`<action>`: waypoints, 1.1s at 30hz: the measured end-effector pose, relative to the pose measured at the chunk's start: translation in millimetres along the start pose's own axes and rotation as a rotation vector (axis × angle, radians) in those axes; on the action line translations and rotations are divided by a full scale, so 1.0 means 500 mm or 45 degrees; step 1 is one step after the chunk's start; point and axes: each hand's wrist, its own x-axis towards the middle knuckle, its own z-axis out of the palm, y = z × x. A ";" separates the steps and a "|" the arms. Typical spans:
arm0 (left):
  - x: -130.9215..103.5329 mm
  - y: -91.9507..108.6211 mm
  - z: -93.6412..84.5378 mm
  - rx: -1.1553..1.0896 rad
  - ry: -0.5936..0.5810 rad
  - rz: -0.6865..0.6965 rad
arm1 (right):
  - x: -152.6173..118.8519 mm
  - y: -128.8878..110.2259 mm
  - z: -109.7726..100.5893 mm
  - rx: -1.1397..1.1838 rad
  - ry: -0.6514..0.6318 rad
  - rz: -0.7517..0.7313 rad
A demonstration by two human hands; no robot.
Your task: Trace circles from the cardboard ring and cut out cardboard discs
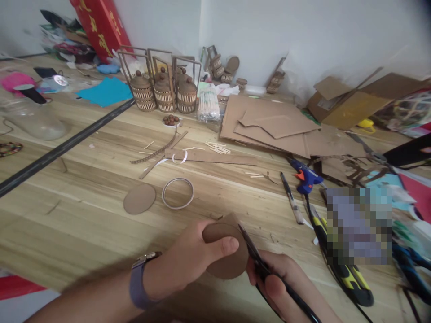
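My left hand (198,253), with a watch on its wrist, grips a piece of brown cardboard (227,264) that is mostly round, its thumb lying across the face. A corner of uncut cardboard sticks out at the top. In my right hand (286,278) is a pair of black scissors (259,262), their blades against the right edge of that cardboard. How far the blades are apart I cannot tell. On the table beyond lie a cut cardboard disc (139,198) and a ring of tape (178,194).
Small lidded baskets (164,92) with handles stand at the back, near a dish of brown beads (171,120). Cardboard sheets (269,121) are stacked behind. To the right lie a blue glue gun (306,177), a craft knife (292,199) and a yellow-black tool (353,282). Short sticks (218,147) lie mid-table.
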 end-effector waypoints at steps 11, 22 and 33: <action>-0.001 0.001 -0.004 0.038 -0.028 -0.004 | 0.003 0.016 0.003 -0.052 0.093 -0.108; -0.005 0.012 -0.007 0.125 -0.007 -0.027 | 0.000 0.010 0.001 -0.079 0.085 -0.093; -0.003 0.012 -0.010 0.120 -0.014 -0.009 | 0.004 0.008 -0.007 -0.113 0.086 0.014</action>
